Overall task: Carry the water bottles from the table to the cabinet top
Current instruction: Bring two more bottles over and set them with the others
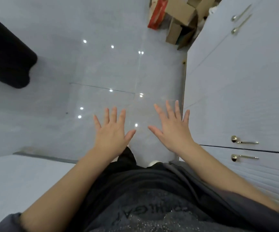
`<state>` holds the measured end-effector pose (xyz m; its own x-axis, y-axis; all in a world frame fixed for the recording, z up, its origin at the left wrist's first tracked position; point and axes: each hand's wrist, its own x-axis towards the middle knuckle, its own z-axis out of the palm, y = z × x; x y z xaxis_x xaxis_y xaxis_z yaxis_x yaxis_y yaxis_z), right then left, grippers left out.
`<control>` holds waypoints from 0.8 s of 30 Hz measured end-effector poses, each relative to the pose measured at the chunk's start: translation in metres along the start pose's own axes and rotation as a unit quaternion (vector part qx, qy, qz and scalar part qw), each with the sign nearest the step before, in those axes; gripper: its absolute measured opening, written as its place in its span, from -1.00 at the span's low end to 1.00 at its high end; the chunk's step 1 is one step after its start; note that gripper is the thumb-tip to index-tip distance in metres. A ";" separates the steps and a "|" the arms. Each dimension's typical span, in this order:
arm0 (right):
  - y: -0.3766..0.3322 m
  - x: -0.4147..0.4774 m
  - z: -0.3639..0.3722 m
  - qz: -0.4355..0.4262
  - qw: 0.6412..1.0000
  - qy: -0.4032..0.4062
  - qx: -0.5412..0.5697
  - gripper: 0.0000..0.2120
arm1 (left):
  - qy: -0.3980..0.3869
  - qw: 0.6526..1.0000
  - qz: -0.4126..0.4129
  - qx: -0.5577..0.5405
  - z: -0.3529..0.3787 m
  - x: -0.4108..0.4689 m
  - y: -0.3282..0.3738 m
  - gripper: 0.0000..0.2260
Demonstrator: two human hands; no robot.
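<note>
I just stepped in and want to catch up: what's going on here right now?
A person stands over a glossy tiled floor with both hands held out, fingers spread. The left hand and right hand hold nothing. No water bottle is in view. Pale cabinet doors stand to the right, cardboard boxes ahead.
</note>
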<state>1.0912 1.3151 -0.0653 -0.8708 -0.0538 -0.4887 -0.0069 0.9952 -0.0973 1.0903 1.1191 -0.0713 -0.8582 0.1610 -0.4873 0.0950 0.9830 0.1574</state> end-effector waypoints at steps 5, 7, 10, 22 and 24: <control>-0.054 0.042 -0.016 -0.064 0.997 -0.029 -0.033 -0.29 | 0.008 0.997 -0.067 -0.046 -0.008 0.005 -0.046 -0.32; -0.070 0.058 -0.022 -0.087 0.994 -0.042 -0.049 -0.30 | 0.005 0.993 -0.100 -0.068 -0.009 0.005 -0.060 -0.32; -0.089 0.083 -0.029 -0.119 0.986 -0.080 -0.086 -0.30 | -0.008 0.985 -0.144 -0.092 -0.009 0.007 -0.075 -0.32; -0.197 0.214 -0.077 -0.329 0.906 -0.154 -0.219 -0.31 | 0.012 0.891 -0.385 -0.241 -0.044 0.046 -0.129 -0.35; -0.214 0.233 -0.090 -0.364 0.887 -0.149 -0.242 -0.32 | 0.011 0.873 -0.413 -0.258 -0.050 0.056 -0.133 -0.35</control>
<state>0.8453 1.0973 -0.0808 -0.3806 -0.6438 -0.6638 -0.7873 0.6021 -0.1326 1.0046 0.9934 -0.0766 -0.5354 -0.5916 -0.6027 -0.7969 0.5903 0.1285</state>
